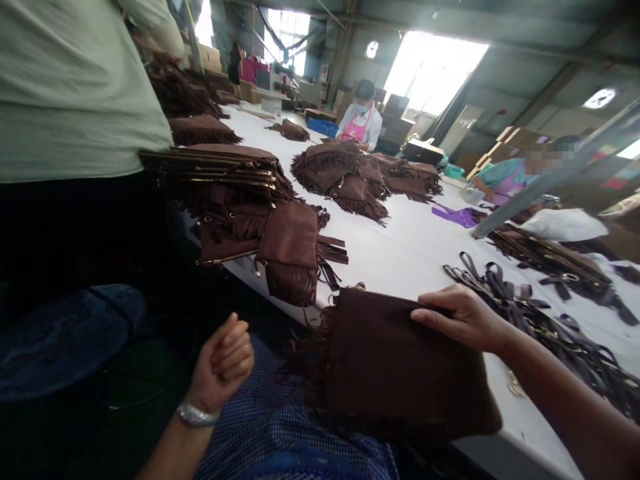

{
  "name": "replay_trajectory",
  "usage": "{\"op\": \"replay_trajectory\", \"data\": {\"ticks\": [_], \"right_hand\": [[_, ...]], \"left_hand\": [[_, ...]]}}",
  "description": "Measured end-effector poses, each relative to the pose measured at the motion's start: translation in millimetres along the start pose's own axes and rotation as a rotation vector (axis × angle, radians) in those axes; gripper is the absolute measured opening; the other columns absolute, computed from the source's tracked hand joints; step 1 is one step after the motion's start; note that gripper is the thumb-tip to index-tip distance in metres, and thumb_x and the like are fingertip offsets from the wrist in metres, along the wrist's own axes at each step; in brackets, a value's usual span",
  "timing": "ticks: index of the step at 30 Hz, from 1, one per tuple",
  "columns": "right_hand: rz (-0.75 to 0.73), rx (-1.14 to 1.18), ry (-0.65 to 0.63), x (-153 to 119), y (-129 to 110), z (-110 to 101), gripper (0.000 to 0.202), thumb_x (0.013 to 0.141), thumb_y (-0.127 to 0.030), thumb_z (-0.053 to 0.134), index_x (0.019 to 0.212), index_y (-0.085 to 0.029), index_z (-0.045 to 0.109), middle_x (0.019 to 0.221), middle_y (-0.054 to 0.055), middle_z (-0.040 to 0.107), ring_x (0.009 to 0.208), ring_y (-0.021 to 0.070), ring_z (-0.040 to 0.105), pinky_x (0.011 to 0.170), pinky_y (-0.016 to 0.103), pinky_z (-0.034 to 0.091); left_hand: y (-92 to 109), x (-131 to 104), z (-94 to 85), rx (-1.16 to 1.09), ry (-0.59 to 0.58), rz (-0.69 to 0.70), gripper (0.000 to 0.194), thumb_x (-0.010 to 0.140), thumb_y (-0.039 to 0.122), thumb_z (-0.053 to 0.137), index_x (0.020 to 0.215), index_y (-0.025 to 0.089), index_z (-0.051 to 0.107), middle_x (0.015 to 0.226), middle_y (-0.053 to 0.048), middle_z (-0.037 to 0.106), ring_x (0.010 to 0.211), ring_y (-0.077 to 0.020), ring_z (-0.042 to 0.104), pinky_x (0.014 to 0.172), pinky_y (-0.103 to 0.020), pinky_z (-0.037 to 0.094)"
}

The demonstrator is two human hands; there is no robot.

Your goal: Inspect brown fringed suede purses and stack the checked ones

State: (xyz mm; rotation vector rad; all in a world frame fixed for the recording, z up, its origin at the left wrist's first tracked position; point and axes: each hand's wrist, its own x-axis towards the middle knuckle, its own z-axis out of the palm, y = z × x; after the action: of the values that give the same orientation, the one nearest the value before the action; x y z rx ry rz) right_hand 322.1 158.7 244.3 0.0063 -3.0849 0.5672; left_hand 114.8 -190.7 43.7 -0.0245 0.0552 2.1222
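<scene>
My right hand [463, 317] grips a dark brown fringed bag [400, 363] by its upper edge, thumb on the near face. The bag hangs tilted over my lap and the table's front edge, with fringe along its left side and a metal ring at its upper left corner. My left hand [227, 363], with a silver bracelet [197, 415] at the wrist, is in the air left of the bag, apart from it. Its fingers are curled closed, and nothing shows in them. Just beyond, another brown fringed bag [290, 233] lies on top of others at the table edge.
Stacked brown bags [215, 163] and a fringed heap [345, 173] cover parts of the white table [400, 250]. Dark straps [530, 313] lie at right beside a slanted metal pole [540, 177]. A person [75, 93] stands close at left near a round stool [70, 333]. Two people sit across.
</scene>
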Motion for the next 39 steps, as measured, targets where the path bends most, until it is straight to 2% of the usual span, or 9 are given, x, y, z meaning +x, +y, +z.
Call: {"op": "replay_trajectory", "data": {"ticks": [3,6,11,14,20,28,34,36,39], "right_hand": [[0.078,-0.032,0.114,-7,6,-12,0.047,0.092,-0.046,0.051,0.055,-0.018,0.043,0.051,-0.005,0.027,0.045,0.0073,0.03,0.045,0.024,0.025],[0.096,-0.032,0.152,-8,5,-18,0.048,0.091,-0.048,0.052,0.054,-0.018,0.043,0.051,-0.005,0.027,0.045,0.0075,0.03,0.044,0.025,0.024],[0.072,0.012,0.083,3,-9,-12,0.048,0.092,-0.047,0.051,0.054,-0.018,0.042,0.051,-0.005,0.027,0.044,0.0073,0.03,0.044,0.025,0.025],[0.082,-0.009,0.066,2,-11,-11,0.049,0.091,-0.048,0.052,0.054,-0.018,0.041,0.051,-0.005,0.025,0.045,0.0074,0.029,0.043,0.025,0.024],[0.127,-0.029,0.093,-4,-4,-6,0.047,0.09,-0.05,0.051,0.056,-0.018,0.049,0.051,-0.004,0.028,0.045,0.008,0.029,0.042,0.024,0.025],[0.164,0.011,0.084,-4,0,-1,0.05,0.088,-0.055,0.052,0.055,-0.018,0.051,0.05,-0.004,0.033,0.045,0.0082,0.032,0.043,0.024,0.027],[0.321,0.019,0.17,-26,20,-17,0.049,0.086,-0.06,0.053,0.065,-0.017,0.063,0.054,0.0,0.042,0.05,0.0119,0.039,0.044,0.026,0.03],[0.296,0.016,0.167,-25,18,-16,0.05,0.086,-0.06,0.052,0.061,-0.018,0.06,0.052,0.0,0.039,0.049,0.0116,0.037,0.043,0.026,0.028],[0.21,0.004,0.099,-11,7,-10,0.052,0.087,-0.058,0.052,0.054,-0.018,0.05,0.051,-0.002,0.032,0.048,0.0099,0.033,0.043,0.025,0.027]], "left_hand": [[18,-5,-11.0,0.163,0.136,0.207,0.025,0.096,0.021,0.049,0.074,0.014,0.057,0.042,0.008,0.045,0.03,-0.0021,0.036,0.03,-0.012,0.024],[-15,1,-9.0,0.538,0.238,0.06,0.025,0.089,0.033,0.062,0.106,0.015,0.066,0.091,-0.006,0.072,0.069,-0.0091,0.066,0.056,-0.016,0.051],[-106,21,22.2,0.714,-0.243,-0.23,0.084,0.063,0.047,0.082,0.137,0.021,0.051,0.145,-0.015,0.047,0.136,-0.0324,0.04,0.11,-0.044,0.036],[-125,27,35.0,0.647,-0.139,-0.169,0.061,0.07,0.033,0.082,0.127,0.021,0.06,0.135,-0.012,0.058,0.126,-0.0305,0.052,0.104,-0.042,0.042],[-122,25,34.0,0.452,0.176,-0.121,0.026,0.075,0.025,0.078,0.097,0.014,0.07,0.089,-0.005,0.072,0.078,-0.0153,0.069,0.07,-0.024,0.054],[-83,14,21.1,-0.106,0.046,-0.235,0.018,0.089,0.023,0.062,0.077,0.013,0.055,0.045,0.011,0.042,0.032,-0.0001,0.039,0.033,-0.011,0.025],[-2,-4,-20.7,0.07,0.154,0.277,0.022,0.096,0.021,0.049,0.075,0.016,0.054,0.045,0.008,0.047,0.036,-0.004,0.044,0.033,-0.014,0.03],[-10,-3,-17.8,0.334,0.203,0.216,0.013,0.092,0.028,0.059,0.093,0.015,0.062,0.069,0.001,0.066,0.056,-0.0068,0.061,0.047,-0.014,0.045],[-53,11,4.3,0.726,0.049,-0.004,0.068,0.072,0.041,0.078,0.133,0.023,0.053,0.136,-0.013,0.056,0.123,-0.0226,0.054,0.094,-0.029,0.049]]}}
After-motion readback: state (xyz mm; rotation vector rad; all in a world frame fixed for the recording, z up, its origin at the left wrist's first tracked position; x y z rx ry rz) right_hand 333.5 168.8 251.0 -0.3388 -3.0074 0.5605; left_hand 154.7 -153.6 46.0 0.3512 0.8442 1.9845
